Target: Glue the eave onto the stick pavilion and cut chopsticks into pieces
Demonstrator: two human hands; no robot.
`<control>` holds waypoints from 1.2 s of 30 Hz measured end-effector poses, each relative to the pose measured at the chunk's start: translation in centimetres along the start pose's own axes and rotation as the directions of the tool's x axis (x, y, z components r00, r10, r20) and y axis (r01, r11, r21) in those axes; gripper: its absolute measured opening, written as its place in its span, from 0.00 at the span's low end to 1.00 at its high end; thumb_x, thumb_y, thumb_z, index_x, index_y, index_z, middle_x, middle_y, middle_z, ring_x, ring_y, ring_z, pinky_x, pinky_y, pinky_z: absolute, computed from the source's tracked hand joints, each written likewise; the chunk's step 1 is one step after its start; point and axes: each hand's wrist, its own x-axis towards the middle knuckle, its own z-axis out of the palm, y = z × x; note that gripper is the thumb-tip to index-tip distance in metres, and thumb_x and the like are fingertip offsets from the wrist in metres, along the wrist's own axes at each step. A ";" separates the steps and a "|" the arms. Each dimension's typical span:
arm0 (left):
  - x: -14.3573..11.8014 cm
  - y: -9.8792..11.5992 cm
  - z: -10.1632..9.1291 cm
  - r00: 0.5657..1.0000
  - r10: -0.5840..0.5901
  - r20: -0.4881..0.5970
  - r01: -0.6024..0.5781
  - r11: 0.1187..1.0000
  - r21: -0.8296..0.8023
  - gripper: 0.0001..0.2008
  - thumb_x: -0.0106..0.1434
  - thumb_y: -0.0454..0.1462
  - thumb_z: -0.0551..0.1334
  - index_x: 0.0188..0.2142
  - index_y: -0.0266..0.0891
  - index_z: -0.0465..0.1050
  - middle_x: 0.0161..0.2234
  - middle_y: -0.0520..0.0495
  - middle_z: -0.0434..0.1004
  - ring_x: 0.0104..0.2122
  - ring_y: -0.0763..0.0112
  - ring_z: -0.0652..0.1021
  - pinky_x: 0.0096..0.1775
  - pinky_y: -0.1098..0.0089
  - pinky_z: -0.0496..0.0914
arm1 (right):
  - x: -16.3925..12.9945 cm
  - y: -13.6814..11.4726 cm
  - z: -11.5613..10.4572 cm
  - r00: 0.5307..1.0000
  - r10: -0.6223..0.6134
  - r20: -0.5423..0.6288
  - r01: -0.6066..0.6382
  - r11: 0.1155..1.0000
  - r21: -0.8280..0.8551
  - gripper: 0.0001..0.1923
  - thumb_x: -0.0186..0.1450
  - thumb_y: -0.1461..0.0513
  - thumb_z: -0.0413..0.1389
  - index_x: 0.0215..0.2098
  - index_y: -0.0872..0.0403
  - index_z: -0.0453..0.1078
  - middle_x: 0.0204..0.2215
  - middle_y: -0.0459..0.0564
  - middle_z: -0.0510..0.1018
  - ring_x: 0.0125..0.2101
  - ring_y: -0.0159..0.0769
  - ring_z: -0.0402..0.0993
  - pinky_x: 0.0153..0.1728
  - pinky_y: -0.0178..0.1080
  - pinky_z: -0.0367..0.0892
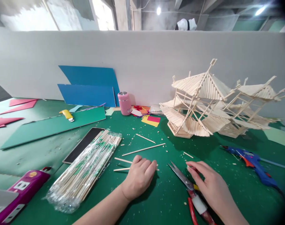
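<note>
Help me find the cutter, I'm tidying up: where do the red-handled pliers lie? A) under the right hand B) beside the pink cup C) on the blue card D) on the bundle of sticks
A: the red-handled pliers lie on the green mat, handles partly under the right hand.

Left hand (pixel 139 176) on sticks (pixel 122 164), perhaps gripping.

The left hand (pixel 139 176) lies palm down, fingers curled loosely under, forearm bare and angled in from below; the right hand (pixel 209 184), just beside it, rests palm down, fingers stretched flat towards the left.
</note>
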 end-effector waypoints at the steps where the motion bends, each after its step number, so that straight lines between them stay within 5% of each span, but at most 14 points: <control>1: 0.0 0.0 0.0 1.000 -0.001 0.000 0.001 1.000 -0.002 0.07 0.61 0.30 0.49 0.36 0.33 0.65 0.20 0.51 0.67 0.20 0.74 0.64 0.28 0.68 0.55 | 0.1 0.1 0.0 1.000 0.002 -0.009 -0.002 1.000 -0.004 0.14 0.64 0.53 0.44 0.39 0.47 0.67 0.37 0.46 0.73 0.38 0.36 0.70 0.37 0.36 0.65; 13: -0.4 0.3 -0.1 0.999 -0.040 0.035 0.042 0.997 -0.062 0.09 0.61 0.30 0.49 0.39 0.32 0.65 0.21 0.50 0.67 0.22 0.72 0.64 0.30 0.67 0.55 | 1.3 1.8 0.4 0.992 -0.114 -0.057 0.111 0.992 -0.064 0.14 0.63 0.55 0.44 0.38 0.49 0.69 0.35 0.48 0.74 0.37 0.35 0.72 0.36 0.34 0.67; 24: 0.6 0.5 0.6 0.996 -0.077 0.053 0.084 0.985 -0.148 0.13 0.61 0.27 0.48 0.46 0.33 0.60 0.29 0.45 0.71 0.27 0.69 0.69 0.33 0.66 0.59 | 1.1 0.8 -1.1 1.000 -0.016 -0.014 0.015 0.998 -0.057 0.10 0.63 0.59 0.46 0.37 0.50 0.68 0.34 0.47 0.75 0.35 0.36 0.71 0.35 0.37 0.66; 36: 0.6 -0.2 0.3 0.995 -0.096 0.030 0.100 0.976 -0.193 0.12 0.61 0.29 0.50 0.44 0.34 0.64 0.26 0.47 0.69 0.26 0.70 0.69 0.29 0.68 0.58 | 1.1 0.6 -0.1 0.978 -0.057 -0.199 0.050 0.998 -0.041 0.11 0.63 0.60 0.47 0.40 0.52 0.68 0.38 0.50 0.73 0.40 0.38 0.69 0.41 0.39 0.64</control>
